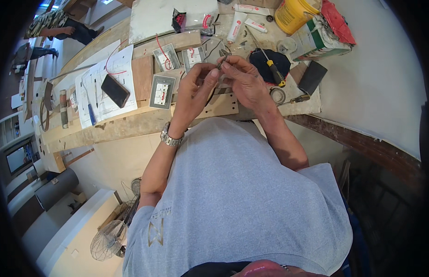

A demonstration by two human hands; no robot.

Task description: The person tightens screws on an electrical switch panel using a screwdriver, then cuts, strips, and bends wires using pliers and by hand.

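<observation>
My left hand and my right hand meet above the bench, fingertips pinched together. Between them is the end of a thin dark wire; its fine detail is too small to make out. A black length of wire hangs below the fingers. Left of my hands sits a grey box with white switches. Behind it lie two more open grey boxes, one on the left with red wire rising from it, and one nearer my fingers. A wooden strip with holes lies under my wrists.
On the right are a yellow-handled screwdriver, a tape roll, a dark pouch and a yellow bucket. White tubes lie behind. A phone rests on paper drawings at left. Other people stand far left.
</observation>
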